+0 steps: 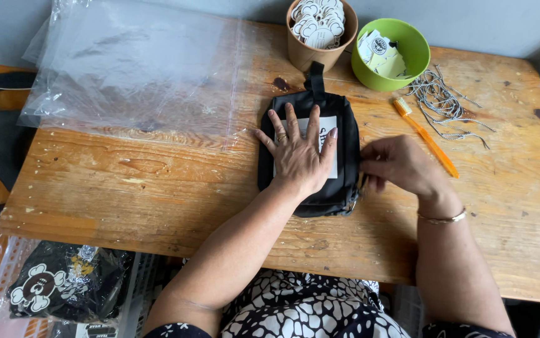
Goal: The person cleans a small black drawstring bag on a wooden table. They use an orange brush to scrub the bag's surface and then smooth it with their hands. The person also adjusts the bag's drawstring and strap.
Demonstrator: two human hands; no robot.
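A small black fabric pouch [340,112] with a white patch and a top strap lies flat on the wooden table [157,188]. My left hand [298,150] presses palm-down on top of it, fingers spread over the white patch. My right hand [398,166] pinches the pouch's right edge near the zipper, fingers closed on it.
Clear plastic bags [138,69] lie at the table's back left. A brown cup [320,31] of printed tags and a green bowl [411,53] of tags stand behind the pouch. An orange toothbrush [426,138] and several grey cords [445,100] lie to the right. A bagged black item [63,281] sits below the table's left.
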